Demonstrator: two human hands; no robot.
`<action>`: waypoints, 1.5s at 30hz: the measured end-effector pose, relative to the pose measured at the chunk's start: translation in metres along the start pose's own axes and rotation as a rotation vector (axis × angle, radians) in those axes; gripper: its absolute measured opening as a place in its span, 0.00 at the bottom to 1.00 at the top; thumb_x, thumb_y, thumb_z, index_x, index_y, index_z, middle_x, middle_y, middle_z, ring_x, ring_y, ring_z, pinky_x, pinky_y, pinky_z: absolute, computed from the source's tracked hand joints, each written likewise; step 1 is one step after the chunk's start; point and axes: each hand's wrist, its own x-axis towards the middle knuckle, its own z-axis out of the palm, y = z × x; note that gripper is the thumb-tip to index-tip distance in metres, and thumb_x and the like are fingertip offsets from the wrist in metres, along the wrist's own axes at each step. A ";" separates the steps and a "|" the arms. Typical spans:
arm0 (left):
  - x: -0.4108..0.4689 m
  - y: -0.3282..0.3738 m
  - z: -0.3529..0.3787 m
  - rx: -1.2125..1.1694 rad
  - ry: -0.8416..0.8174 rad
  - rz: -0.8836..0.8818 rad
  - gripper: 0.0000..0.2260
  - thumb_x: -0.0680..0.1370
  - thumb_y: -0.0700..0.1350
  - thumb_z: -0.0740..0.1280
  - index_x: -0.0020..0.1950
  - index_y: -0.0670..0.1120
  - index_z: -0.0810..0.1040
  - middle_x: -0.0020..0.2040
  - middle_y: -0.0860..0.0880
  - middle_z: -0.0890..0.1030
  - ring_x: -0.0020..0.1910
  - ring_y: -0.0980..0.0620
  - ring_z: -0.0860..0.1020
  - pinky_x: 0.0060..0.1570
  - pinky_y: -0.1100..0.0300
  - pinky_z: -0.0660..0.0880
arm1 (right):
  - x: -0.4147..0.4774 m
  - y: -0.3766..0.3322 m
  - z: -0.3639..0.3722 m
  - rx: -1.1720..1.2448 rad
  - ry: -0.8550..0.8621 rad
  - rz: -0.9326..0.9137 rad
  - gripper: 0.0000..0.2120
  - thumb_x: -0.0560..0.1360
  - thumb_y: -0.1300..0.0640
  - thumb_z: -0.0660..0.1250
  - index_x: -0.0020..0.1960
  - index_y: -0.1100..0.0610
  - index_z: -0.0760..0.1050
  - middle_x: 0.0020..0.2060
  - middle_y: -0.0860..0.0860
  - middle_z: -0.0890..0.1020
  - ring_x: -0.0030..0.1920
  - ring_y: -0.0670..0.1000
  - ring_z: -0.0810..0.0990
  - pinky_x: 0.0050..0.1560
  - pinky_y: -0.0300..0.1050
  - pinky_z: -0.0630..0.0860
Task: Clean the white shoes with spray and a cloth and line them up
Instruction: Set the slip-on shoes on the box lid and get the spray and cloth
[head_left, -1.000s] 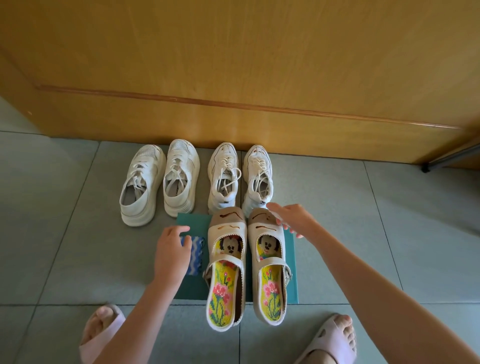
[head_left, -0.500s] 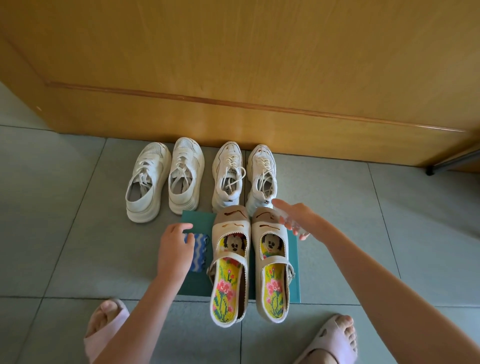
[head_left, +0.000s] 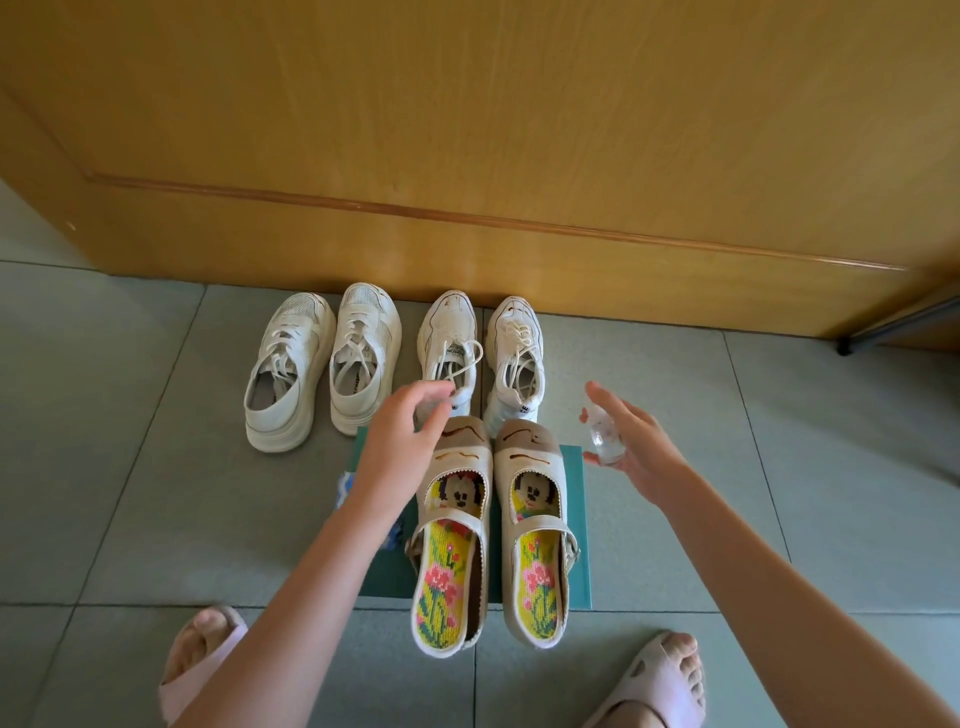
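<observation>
Wood panel (head_left: 467, 156): stands along the far edge of the floor; a moulding line is seen across it.
Tiles (head_left: 130, 467): grey-green, joints showing.
Left pair (head_left: 291, 379): two white sneakers, laced, set side by side with toes to the panel.
Right pair (head_left: 452, 353): two more white sneakers, just beside the first two in the same row; brown lines are noted on the toes.
Mat (head_left: 574, 519): teal, laid flat on the tiles, near the sneakers' heels.
Strap shoes (head_left: 452, 519): cream pair, placed side by side on the mat, toes toward the sneakers; brown marks are seen on both toe caps; cartoon and flower insoles; heels overhang the mat's near edge.
Cloth (head_left: 344, 486): blue and white, at the mat's left edge, mostly hidden by the left forearm.
Bottle (head_left: 602, 436): small, clear, held in the air over the tiles, just right of the strap shoes' toes.
Right hand (head_left: 639, 457): palm turned leftward; the bottle is gripped between thumb and fingers, forefinger raised above its top.
Left hand (head_left: 405, 441): held over the toe of the left strap shoe, fingertips curled toward the thumb; something pale is glimpsed between them, but a grip cannot be confirmed.
Slippers (head_left: 202, 660): pink, worn on both feet at the near edge.
</observation>
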 end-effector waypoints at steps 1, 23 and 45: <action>0.000 -0.002 -0.002 -0.001 0.006 -0.013 0.11 0.80 0.44 0.62 0.61 0.48 0.77 0.57 0.58 0.79 0.56 0.66 0.74 0.51 0.82 0.64 | -0.001 0.002 -0.001 0.062 0.018 0.013 0.28 0.67 0.36 0.67 0.60 0.54 0.76 0.54 0.52 0.79 0.56 0.53 0.76 0.51 0.51 0.78; -0.026 -0.066 -0.008 0.169 -0.017 -0.253 0.11 0.80 0.39 0.60 0.60 0.44 0.76 0.58 0.51 0.79 0.55 0.61 0.72 0.56 0.65 0.66 | 0.012 0.011 0.028 -0.584 -0.058 0.061 0.24 0.77 0.39 0.57 0.35 0.57 0.71 0.31 0.52 0.72 0.31 0.48 0.68 0.34 0.39 0.65; -0.028 -0.077 -0.009 0.142 0.000 -0.295 0.11 0.80 0.39 0.59 0.60 0.45 0.77 0.57 0.51 0.80 0.51 0.63 0.73 0.50 0.73 0.65 | 0.008 0.014 0.025 -0.483 -0.073 -0.011 0.18 0.78 0.45 0.56 0.38 0.58 0.69 0.34 0.52 0.70 0.34 0.48 0.66 0.37 0.41 0.63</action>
